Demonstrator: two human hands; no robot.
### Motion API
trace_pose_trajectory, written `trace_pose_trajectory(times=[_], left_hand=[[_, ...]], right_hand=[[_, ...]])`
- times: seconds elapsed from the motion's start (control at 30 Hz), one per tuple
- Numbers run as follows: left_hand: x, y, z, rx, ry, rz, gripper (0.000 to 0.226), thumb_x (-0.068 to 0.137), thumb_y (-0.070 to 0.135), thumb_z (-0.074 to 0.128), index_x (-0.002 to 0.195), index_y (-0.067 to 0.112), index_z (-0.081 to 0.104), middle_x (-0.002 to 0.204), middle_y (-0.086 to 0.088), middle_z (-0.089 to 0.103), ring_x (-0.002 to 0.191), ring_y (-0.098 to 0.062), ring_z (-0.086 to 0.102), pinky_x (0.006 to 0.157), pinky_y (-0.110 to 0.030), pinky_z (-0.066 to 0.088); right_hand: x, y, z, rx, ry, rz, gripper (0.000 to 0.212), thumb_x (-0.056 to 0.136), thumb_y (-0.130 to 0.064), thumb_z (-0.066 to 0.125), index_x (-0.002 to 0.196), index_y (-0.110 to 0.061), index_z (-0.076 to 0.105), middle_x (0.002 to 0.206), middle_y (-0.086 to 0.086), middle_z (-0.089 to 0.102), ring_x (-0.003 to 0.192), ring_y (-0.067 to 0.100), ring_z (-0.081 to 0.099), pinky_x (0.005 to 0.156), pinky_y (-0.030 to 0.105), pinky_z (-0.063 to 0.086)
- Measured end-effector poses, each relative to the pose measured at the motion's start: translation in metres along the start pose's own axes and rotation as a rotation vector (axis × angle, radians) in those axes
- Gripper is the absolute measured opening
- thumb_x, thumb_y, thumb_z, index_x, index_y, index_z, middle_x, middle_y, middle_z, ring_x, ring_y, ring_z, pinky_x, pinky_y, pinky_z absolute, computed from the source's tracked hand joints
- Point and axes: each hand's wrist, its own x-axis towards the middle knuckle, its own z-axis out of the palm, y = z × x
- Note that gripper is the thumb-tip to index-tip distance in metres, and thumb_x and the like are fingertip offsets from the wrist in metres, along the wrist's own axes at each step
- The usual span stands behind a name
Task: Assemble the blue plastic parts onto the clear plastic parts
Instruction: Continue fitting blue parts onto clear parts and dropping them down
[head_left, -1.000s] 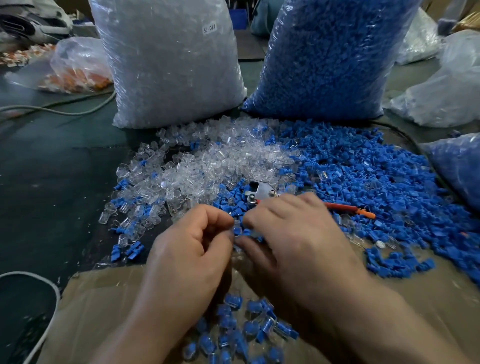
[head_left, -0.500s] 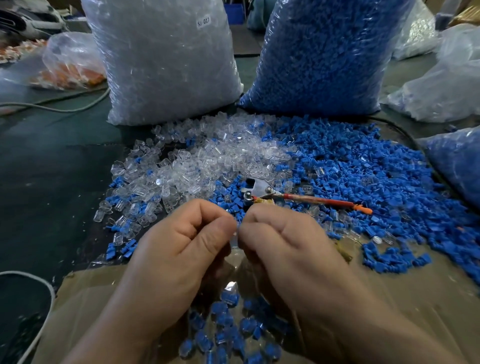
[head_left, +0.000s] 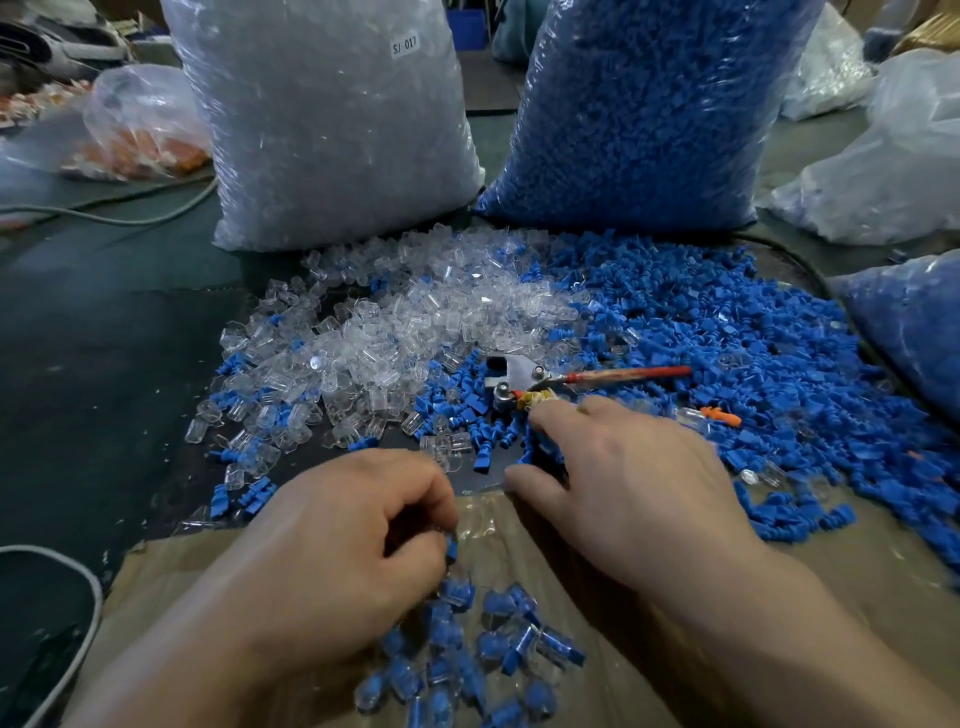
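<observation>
Dark green tabletop (head_left: 104, 338) with a brown cardboard sheet (head_left: 857, 561) across the lower frame. Left hand (head_left: 332, 561), lower centre, fingers curled, pinching a small blue piece (head_left: 451, 548) of which only an edge shows. Right hand (head_left: 623, 493), fingers extended and spread, thumb apart from forefinger, fingertips resting among loose blue parts (head_left: 727, 332); nothing visibly gripped. Below the hands, on the cardboard, a cluster of assembled blue-and-clear pieces (head_left: 493, 649). Just above the right fingertips, a metal hand tool (head_left: 519, 379) with red handles lying on the blue parts. Clear parts (head_left: 405, 332) heaped at centre left, touching the blue heap. Behind, upright bag of clear parts (head_left: 327, 130) and bag of blue parts (head_left: 639, 114). Upper left, bag of orange pieces (head_left: 145, 130).
</observation>
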Motion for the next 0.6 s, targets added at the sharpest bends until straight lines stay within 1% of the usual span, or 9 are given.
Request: trace_pose_trajectory(times=[0.17, 0.23, 0.3, 0.33, 0.37, 0.43, 0.47, 0.53, 0.6], left_hand=[[0.002, 0.010, 0.004, 0.021, -0.089, 0.123, 0.019, 0.076, 0.054, 0.053, 0.090, 0.041, 0.058, 0.091, 0.029, 0.059, 0.083, 0.007, 0.057, 0.067, -0.017, 0.045], [0.002, 0.008, 0.006, 0.034, 0.034, 0.066, 0.018, 0.079, 0.057, 0.053, 0.089, 0.043, 0.058, 0.092, 0.032, 0.060, 0.082, 0.010, 0.058, 0.061, -0.012, 0.041], [0.004, 0.000, 0.007, 0.062, 0.237, -0.035, 0.016, 0.081, 0.057, 0.057, 0.094, 0.047, 0.056, 0.090, 0.026, 0.060, 0.080, 0.009, 0.059, 0.058, -0.012, 0.038], [0.006, -0.004, 0.006, 0.090, 0.316, -0.088, 0.025, 0.081, 0.058, 0.057, 0.103, 0.050, 0.053, 0.092, 0.025, 0.056, 0.078, 0.006, 0.058, 0.062, -0.012, 0.038], [0.008, -0.008, 0.005, 0.149, 0.346, -0.148, 0.043, 0.079, 0.063, 0.055, 0.120, 0.050, 0.048, 0.105, 0.028, 0.049, 0.079, 0.003, 0.057, 0.066, -0.017, 0.043], [0.012, -0.012, 0.006, 0.308, 0.286, -0.242, 0.076, 0.076, 0.075, 0.046, 0.146, 0.049, 0.027, 0.133, 0.023, 0.034, 0.099, -0.004, 0.057, 0.083, -0.033, 0.052], [0.014, -0.013, 0.008, 0.360, 0.229, -0.250, 0.083, 0.076, 0.078, 0.043, 0.150, 0.048, 0.021, 0.142, 0.021, 0.029, 0.111, -0.008, 0.054, 0.095, -0.036, 0.049], [0.017, -0.012, 0.013, 0.357, 0.148, -0.191, 0.081, 0.079, 0.076, 0.043, 0.152, 0.044, 0.027, 0.146, 0.020, 0.033, 0.128, -0.006, 0.042, 0.108, -0.032, 0.038], [0.019, -0.011, 0.016, 0.302, 0.104, -0.122, 0.069, 0.083, 0.067, 0.047, 0.146, 0.040, 0.044, 0.138, 0.021, 0.046, 0.126, -0.002, 0.039, 0.108, -0.027, 0.034]], right_hand=[[0.008, -0.008, 0.010, -0.045, 0.083, -0.019, 0.061, 0.081, -0.080, 0.035, 0.124, -0.036, 0.040, 0.099, -0.004, 0.051, 0.092, 0.024, 0.058, 0.060, 0.036, 0.032], [0.009, -0.013, 0.016, -0.050, 0.085, -0.061, 0.058, 0.082, -0.079, 0.037, 0.121, -0.035, 0.042, 0.101, -0.003, 0.050, 0.094, 0.023, 0.058, 0.059, 0.035, 0.030], [0.011, -0.017, 0.018, -0.046, 0.091, -0.089, 0.050, 0.086, -0.074, 0.041, 0.117, -0.035, 0.045, 0.093, -0.003, 0.045, 0.090, 0.023, 0.058, 0.054, 0.033, 0.026], [0.011, -0.019, 0.018, -0.046, 0.094, -0.094, 0.046, 0.087, -0.071, 0.042, 0.115, -0.035, 0.047, 0.088, -0.003, 0.039, 0.086, 0.023, 0.058, 0.049, 0.031, 0.022], [0.012, -0.020, 0.018, -0.049, 0.095, -0.101, 0.042, 0.089, -0.067, 0.043, 0.115, -0.034, 0.048, 0.085, -0.004, 0.034, 0.081, 0.023, 0.057, 0.046, 0.029, 0.018], [0.012, -0.022, 0.019, -0.057, 0.081, -0.118, 0.037, 0.093, -0.061, 0.043, 0.115, -0.031, 0.048, 0.085, -0.003, 0.031, 0.075, 0.025, 0.057, 0.043, 0.029, 0.015], [0.012, -0.022, 0.019, -0.054, 0.070, -0.129, 0.034, 0.094, -0.058, 0.043, 0.114, -0.030, 0.048, 0.087, -0.002, 0.033, 0.074, 0.026, 0.057, 0.043, 0.029, 0.015], [0.011, -0.023, 0.017, -0.030, 0.051, -0.153, 0.027, 0.097, -0.052, 0.043, 0.110, -0.028, 0.047, 0.091, -0.001, 0.040, 0.076, 0.027, 0.058, 0.045, 0.032, 0.021], [0.011, -0.021, 0.016, 0.003, 0.039, -0.165, 0.018, 0.099, -0.043, 0.045, 0.105, -0.027, 0.045, 0.091, -0.002, 0.039, 0.078, 0.029, 0.058, 0.050, 0.035, 0.028]])
